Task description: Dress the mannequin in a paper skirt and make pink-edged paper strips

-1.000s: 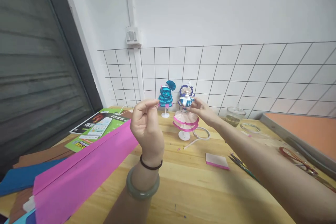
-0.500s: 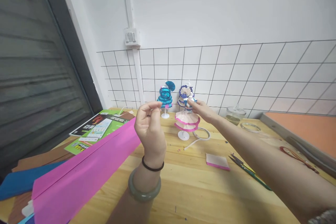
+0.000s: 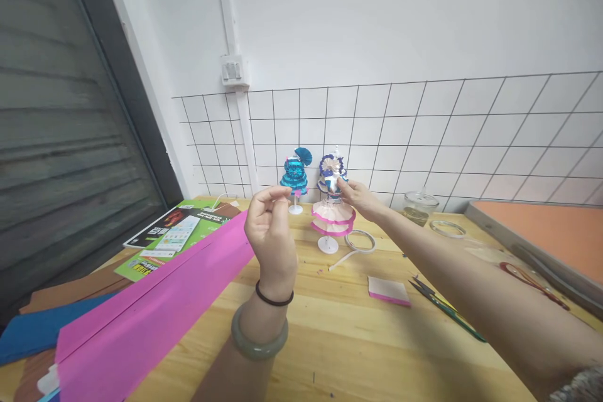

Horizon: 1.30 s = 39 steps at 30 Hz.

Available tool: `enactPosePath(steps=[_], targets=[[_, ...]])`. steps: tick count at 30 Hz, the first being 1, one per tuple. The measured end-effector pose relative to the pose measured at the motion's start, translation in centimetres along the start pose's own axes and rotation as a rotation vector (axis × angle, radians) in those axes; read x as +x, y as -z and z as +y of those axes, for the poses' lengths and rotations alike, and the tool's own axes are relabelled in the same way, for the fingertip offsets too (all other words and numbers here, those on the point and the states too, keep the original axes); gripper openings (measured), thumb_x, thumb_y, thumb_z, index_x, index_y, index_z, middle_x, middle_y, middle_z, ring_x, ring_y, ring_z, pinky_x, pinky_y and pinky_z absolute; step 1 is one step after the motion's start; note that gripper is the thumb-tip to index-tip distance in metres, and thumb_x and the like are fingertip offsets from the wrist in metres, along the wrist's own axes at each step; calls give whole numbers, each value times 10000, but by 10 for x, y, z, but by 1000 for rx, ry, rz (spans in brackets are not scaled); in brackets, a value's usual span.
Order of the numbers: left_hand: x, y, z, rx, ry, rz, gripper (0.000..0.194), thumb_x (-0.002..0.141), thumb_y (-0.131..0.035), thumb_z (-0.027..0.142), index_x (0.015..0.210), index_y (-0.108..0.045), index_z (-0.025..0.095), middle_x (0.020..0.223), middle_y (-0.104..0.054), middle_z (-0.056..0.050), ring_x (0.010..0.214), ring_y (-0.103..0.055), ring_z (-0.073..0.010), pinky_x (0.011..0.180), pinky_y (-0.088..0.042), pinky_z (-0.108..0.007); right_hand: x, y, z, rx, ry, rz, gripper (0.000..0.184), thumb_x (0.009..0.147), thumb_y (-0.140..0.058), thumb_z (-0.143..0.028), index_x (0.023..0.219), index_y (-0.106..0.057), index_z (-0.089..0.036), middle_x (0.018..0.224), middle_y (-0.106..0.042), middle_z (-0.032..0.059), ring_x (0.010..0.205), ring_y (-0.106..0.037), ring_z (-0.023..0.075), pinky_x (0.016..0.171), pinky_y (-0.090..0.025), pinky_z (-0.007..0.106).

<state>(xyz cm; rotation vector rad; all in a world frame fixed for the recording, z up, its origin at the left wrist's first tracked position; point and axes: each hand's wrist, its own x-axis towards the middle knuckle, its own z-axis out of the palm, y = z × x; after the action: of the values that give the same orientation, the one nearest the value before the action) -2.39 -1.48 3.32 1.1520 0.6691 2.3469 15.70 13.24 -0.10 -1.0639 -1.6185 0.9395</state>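
My right hand (image 3: 360, 198) grips the upper part of a small stand figure between thumb and fingertips. The figure wears a tiered paper skirt (image 3: 332, 213) in cream with pink edging, has blue and white at its top, and stands upright on a round white base (image 3: 328, 245). Raised to the left of it, my left hand (image 3: 272, 226) has thumb and index finger pinched together; anything between them is too small to make out. Behind stand a teal ruffled paper figure (image 3: 294, 171) and a purple and cream one (image 3: 331, 165), partly covered by the held figure.
White tape (image 3: 360, 240) lies right of the base. Nearer are a folded cream-pink paper pad (image 3: 389, 291) and green-handled scissors (image 3: 447, 311). Pink paper (image 3: 155, 308) and a green booklet (image 3: 179, 239) cover the left side. At right are a glass jar (image 3: 421, 207) and orange board (image 3: 541, 232).
The view has shifted slightly. Both hands keep nearly the same pose, the right one still at the figure's top and the left still pinched.
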Motion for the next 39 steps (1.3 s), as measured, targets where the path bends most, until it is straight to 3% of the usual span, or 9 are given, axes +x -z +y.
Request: enactPosePath(steps=[12,18,22,25,27,31,35,39], targets=[[5,3,-10,-58,157,21,70,740,-545,138,784,-595,161,810,-611,-20,776,-571,-105,700,-440,-222,-7,3,1,-40,79,24,566,736,-444,-688,805,-669,-174,861,-698,61,940,-602,230,868,-430,347],[4,0,-13,-83,213,-2,178,742,-574,166,920,-583,162,857,-616,-38,797,-574,-112,687,-447,-217,-17,16,0,-90,113,83,553,772,-440,-658,1019,-639,-204,1074,-663,74,1047,-573,226,906,-420,390],[2,-2,-14,-60,233,-32,209,733,-609,188,936,-569,155,847,-611,-35,766,-569,-102,657,-441,-202,-47,36,8,-167,108,229,573,808,-432,-611,1192,-535,-198,1193,-599,120,1106,-539,233,914,-414,411],[-2,-5,-18,-2,221,-74,221,737,-617,204,948,-571,158,851,-610,-32,771,-570,-103,686,-444,-211,-93,50,16,-277,101,280,510,755,-557,-562,1073,-599,-164,1085,-635,144,999,-583,261,859,-438,423],[-9,-8,-21,42,215,-146,215,747,-609,217,953,-578,163,841,-615,-30,777,-575,-108,705,-446,-221,-129,57,22,-380,130,208,379,687,-674,-480,908,-653,-172,956,-666,114,923,-596,258,818,-447,397],[-36,-18,-30,148,306,-424,184,757,-596,240,925,-592,166,780,-617,-17,729,-575,-111,674,-442,-222,-189,61,38,-989,449,-270,205,884,-477,-295,963,-635,-190,924,-649,89,863,-571,195,740,-425,327],[-66,-24,-47,288,435,-709,201,760,-574,256,930,-599,151,713,-575,-7,658,-534,-108,616,-419,-217,-208,60,60,-1380,569,-246,218,890,-439,-163,799,-637,-156,758,-620,87,754,-535,189,679,-349,323],[-85,-20,-72,473,500,-849,211,747,-552,261,912,-620,150,678,-545,2,635,-507,-111,602,-399,-220,-208,58,76,-1455,557,-218,176,840,-496,-113,721,-620,-147,678,-590,76,690,-494,183,628,-297,315]])
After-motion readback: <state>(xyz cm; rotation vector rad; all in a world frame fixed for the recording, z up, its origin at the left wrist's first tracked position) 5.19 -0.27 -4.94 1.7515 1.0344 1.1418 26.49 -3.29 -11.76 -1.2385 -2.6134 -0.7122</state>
